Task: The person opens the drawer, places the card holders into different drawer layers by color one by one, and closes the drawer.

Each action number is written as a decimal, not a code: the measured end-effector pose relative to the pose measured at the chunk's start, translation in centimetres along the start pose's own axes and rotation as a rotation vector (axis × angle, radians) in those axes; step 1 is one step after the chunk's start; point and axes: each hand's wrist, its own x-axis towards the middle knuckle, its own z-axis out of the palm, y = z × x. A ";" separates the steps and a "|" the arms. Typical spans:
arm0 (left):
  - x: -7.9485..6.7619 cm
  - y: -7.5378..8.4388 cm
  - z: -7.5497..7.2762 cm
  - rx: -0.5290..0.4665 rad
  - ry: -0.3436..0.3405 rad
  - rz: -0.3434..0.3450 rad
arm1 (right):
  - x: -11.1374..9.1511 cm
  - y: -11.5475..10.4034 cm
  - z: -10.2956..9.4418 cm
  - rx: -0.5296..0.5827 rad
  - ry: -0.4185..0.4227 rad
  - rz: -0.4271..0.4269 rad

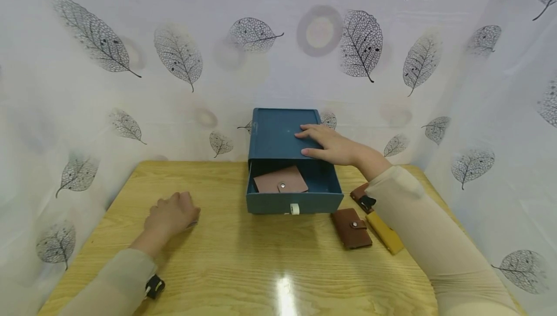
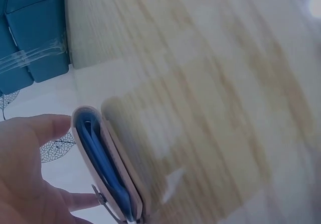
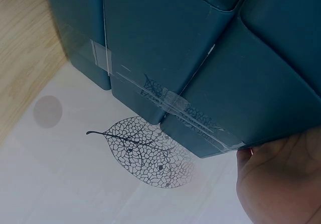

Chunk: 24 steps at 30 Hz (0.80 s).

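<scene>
On the left part of the table my left hand (image 1: 171, 214) grips a pale pink card wallet (image 2: 108, 169), mostly hidden by the hand in the head view. Thumb and fingers lie along its side in the left wrist view, where its blue inner sleeves and a snap strap show. My right hand (image 1: 328, 144) rests with spread fingers on top of a blue drawer box (image 1: 278, 134). The box's front drawer (image 1: 270, 203) is pulled out, and a pink snap wallet (image 1: 283, 180) lies inside. A white pull tab (image 1: 295, 208) sits on the drawer front.
Right of the drawer lie a dark brown snap wallet (image 1: 350, 229), a yellow wallet (image 1: 387, 233) and another brown wallet (image 1: 359, 194), partly behind the right sleeve. A leaf-patterned curtain (image 1: 243, 79) hangs behind the wooden table (image 1: 226, 267). Clear tape (image 3: 173, 102) runs across the box's side.
</scene>
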 end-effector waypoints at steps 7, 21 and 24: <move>0.1 0.2 0.1 0.014 -0.004 -0.005 | 0.0 0.0 0.0 0.002 -0.002 -0.002; 0.8 0.4 0.3 0.076 0.003 0.008 | 0.1 0.0 -0.1 0.000 -0.001 -0.006; 0.6 0.5 0.1 0.081 -0.003 0.010 | 0.0 0.0 -0.1 -0.001 0.001 -0.009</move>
